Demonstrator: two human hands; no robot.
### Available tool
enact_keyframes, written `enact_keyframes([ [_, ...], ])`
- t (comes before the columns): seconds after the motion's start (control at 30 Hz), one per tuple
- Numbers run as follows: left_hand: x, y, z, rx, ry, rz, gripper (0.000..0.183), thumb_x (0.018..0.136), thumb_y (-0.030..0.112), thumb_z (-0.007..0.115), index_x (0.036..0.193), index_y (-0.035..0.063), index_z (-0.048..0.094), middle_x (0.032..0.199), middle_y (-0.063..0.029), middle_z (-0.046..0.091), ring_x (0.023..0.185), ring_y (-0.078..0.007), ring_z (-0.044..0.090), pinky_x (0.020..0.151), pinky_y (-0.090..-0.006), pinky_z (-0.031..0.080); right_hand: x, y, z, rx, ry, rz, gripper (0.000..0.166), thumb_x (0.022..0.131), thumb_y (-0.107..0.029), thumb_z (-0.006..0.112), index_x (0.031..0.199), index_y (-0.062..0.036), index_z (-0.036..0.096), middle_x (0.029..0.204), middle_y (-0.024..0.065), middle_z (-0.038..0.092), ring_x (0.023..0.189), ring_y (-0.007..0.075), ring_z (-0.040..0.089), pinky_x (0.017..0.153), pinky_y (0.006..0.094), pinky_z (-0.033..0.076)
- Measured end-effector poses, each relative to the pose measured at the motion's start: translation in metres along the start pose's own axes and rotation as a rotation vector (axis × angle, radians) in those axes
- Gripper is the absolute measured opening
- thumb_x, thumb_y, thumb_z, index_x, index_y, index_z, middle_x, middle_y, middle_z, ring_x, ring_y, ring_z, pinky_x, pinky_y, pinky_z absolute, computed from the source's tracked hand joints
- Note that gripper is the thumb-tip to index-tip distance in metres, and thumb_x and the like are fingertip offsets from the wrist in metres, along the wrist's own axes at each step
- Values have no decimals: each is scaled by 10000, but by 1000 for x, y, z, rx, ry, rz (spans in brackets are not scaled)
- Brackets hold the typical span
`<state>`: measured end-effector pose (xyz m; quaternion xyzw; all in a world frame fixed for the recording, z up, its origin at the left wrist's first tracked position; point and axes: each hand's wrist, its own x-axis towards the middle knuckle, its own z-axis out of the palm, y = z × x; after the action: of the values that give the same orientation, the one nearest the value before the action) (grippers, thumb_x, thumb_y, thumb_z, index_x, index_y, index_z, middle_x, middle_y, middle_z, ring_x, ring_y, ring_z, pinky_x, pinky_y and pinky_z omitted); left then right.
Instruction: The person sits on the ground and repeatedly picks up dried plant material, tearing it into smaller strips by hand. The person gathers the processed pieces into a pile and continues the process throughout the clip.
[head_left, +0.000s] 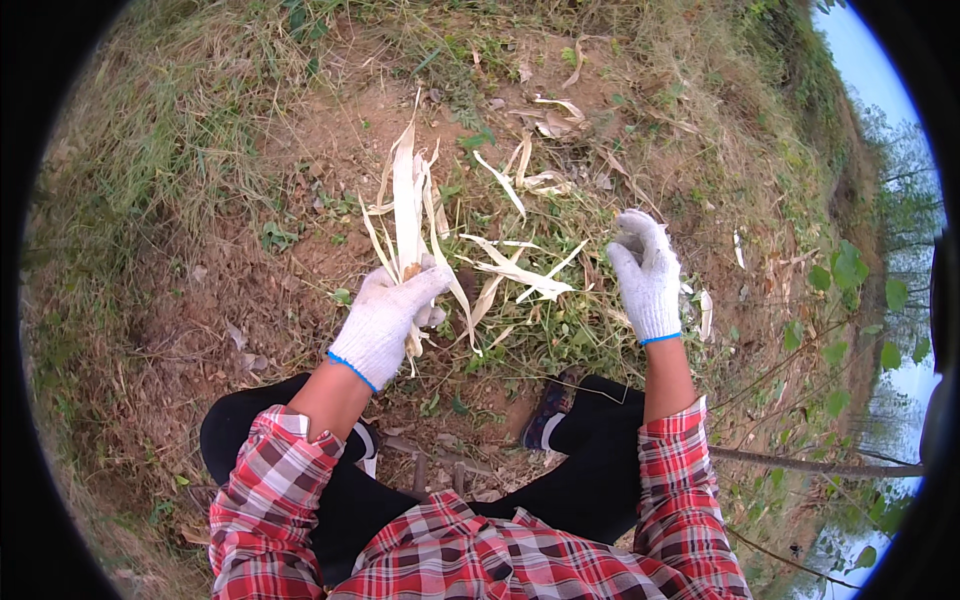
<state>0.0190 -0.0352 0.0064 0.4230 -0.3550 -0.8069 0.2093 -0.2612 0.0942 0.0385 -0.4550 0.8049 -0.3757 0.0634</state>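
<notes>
My left hand (390, 319), in a white knitted glove with a blue cuff edge, grips a bundle of pale dry husk leaves, apparently corn husk (406, 199). The long strips fan up and away from the fist, and a few ends stick out below it. Whatever lies inside the fist is mostly hidden. Off to the right, my right hand (649, 281) wears a matching glove and hovers with thumb and curled fingers apart; nothing shows between them. Loose husk strips (517, 274) lie on the green weeds between both hands.
More husk pieces (551, 180) are scattered farther out on bare reddish soil (315, 120). Tall dry grass (180, 150) stands at the left. A thin branch (817, 468) with leafy twigs crosses the lower right. Short sticks (439, 465) lie between my feet.
</notes>
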Motion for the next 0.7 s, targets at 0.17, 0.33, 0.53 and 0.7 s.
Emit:
enact_keyframes([
  [0.17, -2, -3, 2, 51, -9, -29, 233, 880, 173, 712, 1048, 35, 629, 738, 46, 541, 565, -59, 480, 616, -277, 514, 0, -8, 4, 105, -75, -8, 282, 853, -86, 684, 1126, -42, 628, 1040, 90, 678, 871, 160, 648, 795, 308, 521],
  [0.33, -7, -8, 7, 97, -87, -59, 237, 893, 189, 698, 1069, 41, 639, 758, 44, 558, 600, -53, 498, 635, -265, 507, -39, -58, 59, 372, -587, 115, 363, 880, -275, 704, 1121, -11, 636, 1030, 89, 676, 894, 196, 649, 837, 324, 511],
  [0.53, -10, -10, 9, 92, -149, -87, 236, 924, 230, 657, 1072, 46, 660, 804, 18, 608, 590, -52, 468, 641, -270, 499, -40, -68, 60, 168, -652, 113, 184, 893, -175, 662, 905, 9, 664, 745, 57, 617, 711, 135, 562, 668, 305, 477],
  [0.7, -12, -3, 6, 88, -148, -111, 228, 943, 232, 630, 1054, 37, 668, 817, 4, 620, 601, -51, 469, 669, -273, 514, -2, -27, 26, -174, -319, 153, 231, 879, -249, 649, 854, -20, 638, 785, 161, 640, 738, 327, 627, 686, 408, 489],
])
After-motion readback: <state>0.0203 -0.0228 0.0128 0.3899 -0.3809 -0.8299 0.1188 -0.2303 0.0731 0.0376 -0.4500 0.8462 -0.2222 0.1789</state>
